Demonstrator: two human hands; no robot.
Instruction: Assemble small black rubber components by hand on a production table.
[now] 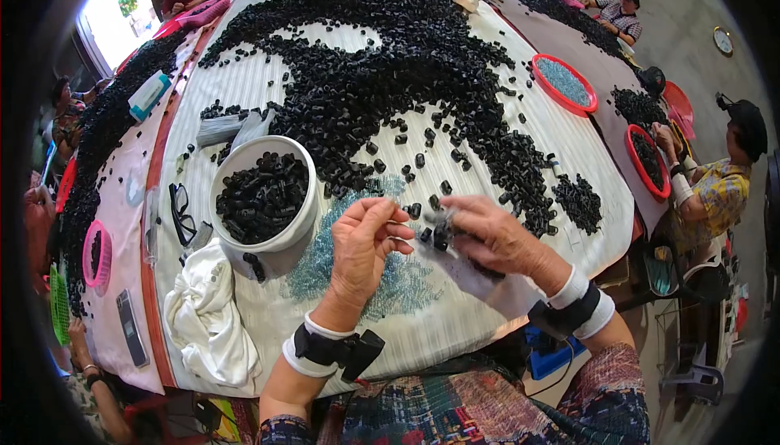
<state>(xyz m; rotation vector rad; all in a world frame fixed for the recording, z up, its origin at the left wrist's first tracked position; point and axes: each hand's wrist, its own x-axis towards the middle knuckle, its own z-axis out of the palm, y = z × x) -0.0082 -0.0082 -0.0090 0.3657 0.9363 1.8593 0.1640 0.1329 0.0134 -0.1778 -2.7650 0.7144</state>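
Note:
My left hand [366, 242] is held over a spread of small pale blue-green pieces [321, 262], its thumb and fingertips pinched together. Whatever the pinch holds, if anything, is too small to make out. Just to the right, my right hand [500, 238] is smeared by motion, so its fingers do not show clearly. Several small black cylindrical parts [439, 238] lie or hang close to its fingertips; whether it holds any is unclear. Left of my hands stands a white bucket [305, 217] filled with black parts. Both wrists wear white cuffs and black straps.
A large heap of black parts [406, 47] covers the table beyond my hands. Eyeglasses [182, 213] and a crumpled white cloth [207, 315] lie at the left. A red tray [565, 83] holds blue-green pieces. Other people sit around the tables, one person [715, 177] at the right.

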